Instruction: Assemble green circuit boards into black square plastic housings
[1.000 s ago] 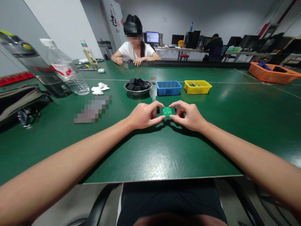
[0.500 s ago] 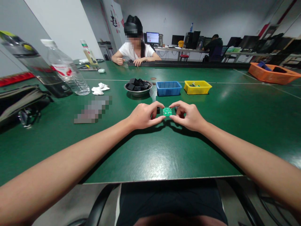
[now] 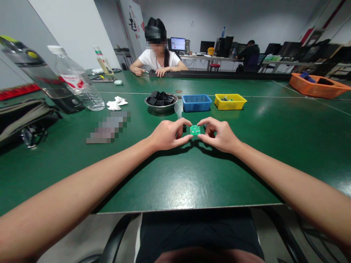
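A small round green circuit board [image 3: 195, 130] is pinched between both my hands just above the green table [image 3: 175, 182]. My left hand [image 3: 168, 134] grips its left edge with thumb and fingers closed. On the other side my right hand [image 3: 218, 134] closes on the right edge the same way. A small black part [image 3: 184, 127] shows behind my left fingertips. Beyond my hands stand a metal bowl [image 3: 161, 103] of black parts, a blue bin [image 3: 196, 102] and a yellow bin [image 3: 230, 101].
Two water bottles [image 3: 78, 81] and a dark bag [image 3: 24, 117] lie at the left, with crumpled white paper [image 3: 116, 103] nearby. A person [image 3: 157, 54] sits at the far side of the table. An orange basket [image 3: 318, 84] is at the far right.
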The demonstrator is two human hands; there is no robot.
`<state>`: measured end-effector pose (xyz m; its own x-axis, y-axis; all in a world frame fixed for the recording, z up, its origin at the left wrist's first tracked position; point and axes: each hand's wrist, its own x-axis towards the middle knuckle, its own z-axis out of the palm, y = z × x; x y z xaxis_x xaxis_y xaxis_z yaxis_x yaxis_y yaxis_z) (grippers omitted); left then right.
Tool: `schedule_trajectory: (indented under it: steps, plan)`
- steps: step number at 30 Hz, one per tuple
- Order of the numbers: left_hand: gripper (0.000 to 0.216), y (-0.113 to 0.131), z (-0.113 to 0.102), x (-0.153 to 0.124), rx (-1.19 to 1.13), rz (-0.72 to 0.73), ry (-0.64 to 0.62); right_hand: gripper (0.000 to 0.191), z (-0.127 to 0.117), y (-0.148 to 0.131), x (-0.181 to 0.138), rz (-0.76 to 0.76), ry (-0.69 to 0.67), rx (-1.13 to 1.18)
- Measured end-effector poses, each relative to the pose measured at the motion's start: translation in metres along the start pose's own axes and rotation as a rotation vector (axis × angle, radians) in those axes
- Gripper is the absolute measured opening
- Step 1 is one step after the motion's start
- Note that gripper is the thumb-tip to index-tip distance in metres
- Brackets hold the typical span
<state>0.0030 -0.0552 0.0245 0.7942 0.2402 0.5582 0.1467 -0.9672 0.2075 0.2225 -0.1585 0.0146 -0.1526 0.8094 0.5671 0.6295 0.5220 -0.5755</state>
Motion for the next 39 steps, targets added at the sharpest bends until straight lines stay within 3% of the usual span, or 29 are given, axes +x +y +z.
schedule_trajectory:
  steps: [39]
  plan:
    - [0.031,0.0003,0.0011,-0.0005,0.001,-0.016,-0.028,0.026,-0.0002,-0.0005,-0.0005,-0.009,0.002,-0.002]
